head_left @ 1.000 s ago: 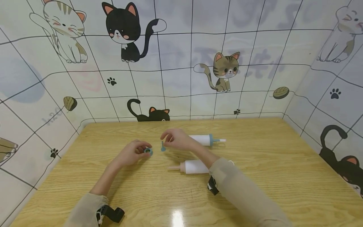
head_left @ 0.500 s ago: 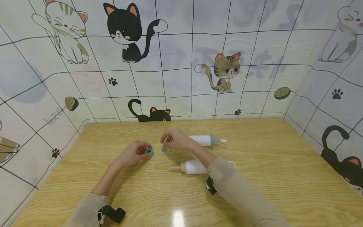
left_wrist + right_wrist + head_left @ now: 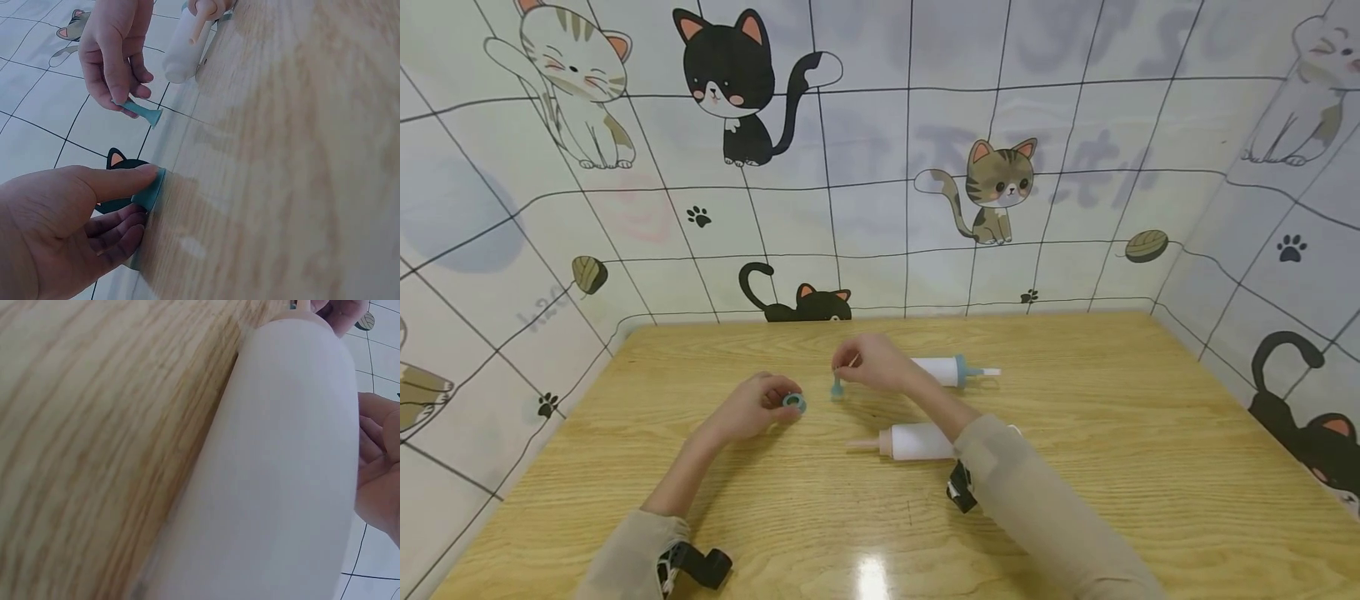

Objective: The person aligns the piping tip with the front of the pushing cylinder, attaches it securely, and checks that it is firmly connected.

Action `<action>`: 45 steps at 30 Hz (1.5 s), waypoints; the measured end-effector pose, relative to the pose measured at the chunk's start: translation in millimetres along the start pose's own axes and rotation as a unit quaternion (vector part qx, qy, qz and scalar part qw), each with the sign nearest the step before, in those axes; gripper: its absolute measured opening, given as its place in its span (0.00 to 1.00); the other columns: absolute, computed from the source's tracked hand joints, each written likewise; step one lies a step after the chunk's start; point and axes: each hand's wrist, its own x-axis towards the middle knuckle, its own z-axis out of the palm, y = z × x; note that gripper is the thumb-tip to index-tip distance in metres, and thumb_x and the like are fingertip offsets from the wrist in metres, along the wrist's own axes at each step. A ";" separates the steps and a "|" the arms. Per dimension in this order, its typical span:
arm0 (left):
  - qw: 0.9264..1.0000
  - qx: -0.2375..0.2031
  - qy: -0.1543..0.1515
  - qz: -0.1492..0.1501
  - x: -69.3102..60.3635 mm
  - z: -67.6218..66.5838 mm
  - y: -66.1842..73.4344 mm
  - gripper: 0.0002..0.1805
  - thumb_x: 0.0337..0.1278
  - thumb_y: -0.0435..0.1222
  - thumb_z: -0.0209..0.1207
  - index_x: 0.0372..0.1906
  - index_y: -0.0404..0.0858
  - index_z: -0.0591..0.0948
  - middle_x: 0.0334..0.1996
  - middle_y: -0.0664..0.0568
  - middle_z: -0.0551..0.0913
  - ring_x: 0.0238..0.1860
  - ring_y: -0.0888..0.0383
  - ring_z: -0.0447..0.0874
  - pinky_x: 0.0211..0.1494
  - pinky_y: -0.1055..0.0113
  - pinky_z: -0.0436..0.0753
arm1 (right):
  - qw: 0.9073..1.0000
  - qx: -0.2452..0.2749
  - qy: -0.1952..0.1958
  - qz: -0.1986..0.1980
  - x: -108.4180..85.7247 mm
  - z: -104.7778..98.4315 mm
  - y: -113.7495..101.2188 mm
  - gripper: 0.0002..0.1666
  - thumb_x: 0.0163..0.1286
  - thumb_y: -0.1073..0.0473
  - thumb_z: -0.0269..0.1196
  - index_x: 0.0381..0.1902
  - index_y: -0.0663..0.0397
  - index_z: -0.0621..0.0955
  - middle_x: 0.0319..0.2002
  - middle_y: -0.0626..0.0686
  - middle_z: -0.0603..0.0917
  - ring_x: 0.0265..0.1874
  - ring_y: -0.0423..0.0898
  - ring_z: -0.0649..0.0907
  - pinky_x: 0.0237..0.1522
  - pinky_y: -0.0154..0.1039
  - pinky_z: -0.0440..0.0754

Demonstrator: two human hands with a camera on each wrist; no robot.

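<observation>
In the head view my left hand [image 3: 760, 407] pinches a small teal ring cap [image 3: 794, 403] between thumb and fingers, close to the tabletop; its round hole shows. To its right, my right hand [image 3: 872, 363] pinches the thin end of a small teal nozzle [image 3: 837, 389], whose flared end hangs down. The left wrist view shows the nozzle [image 3: 142, 112] apart from the ring cap [image 3: 150, 189]. A white squeeze bottle with a blue nozzled cap [image 3: 938, 371] lies partly behind my right hand. In the right wrist view a white bottle [image 3: 269, 462] hides much of my right hand.
A second white squeeze bottle [image 3: 917, 442] with a pinkish nozzled cap lies nearer, partly under my right forearm, its tip pointing left. The wooden table [image 3: 850, 525] is backed by a cat-printed grid cloth [image 3: 872, 217].
My right hand has taken hold of the teal nozzle and moved slightly up and to the right with it. My left hand stays in place with the ring cap.
</observation>
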 end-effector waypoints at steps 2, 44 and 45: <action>1.000 0.003 0.003 -0.001 0.0 0.1 -0.8 0.15 0.63 0.35 0.68 0.51 0.30 0.83 0.40 0.47 0.80 0.39 0.55 0.78 0.42 0.62 0.81 | 1.000 0.010 0.003 -0.003 -1.7 -1.4 -1.3 0.04 0.72 0.64 0.65 0.41 0.59 0.85 0.36 0.49 0.87 0.36 0.41 0.84 0.40 0.32 0.83; 0.990 -0.103 0.076 0.065 0.8 1.7 48.2 0.15 0.63 0.35 0.68 0.52 0.36 0.83 0.43 0.50 0.86 0.43 0.55 0.85 0.51 0.64 0.86 | 0.990 0.126 0.012 -0.055 -57.3 -27.7 -2.4 0.16 0.77 0.67 0.57 0.58 0.63 0.81 0.42 0.58 0.82 0.32 0.61 0.87 0.36 0.54 0.89; 0.989 -0.105 0.077 0.067 0.8 2.1 50.3 0.14 0.63 0.35 0.68 0.51 0.36 0.84 0.43 0.50 0.86 0.43 0.55 0.85 0.51 0.64 0.86 | 0.991 0.119 0.018 -0.060 -59.1 -28.3 -2.2 0.16 0.76 0.67 0.57 0.58 0.63 0.81 0.42 0.58 0.82 0.31 0.60 0.87 0.35 0.53 0.89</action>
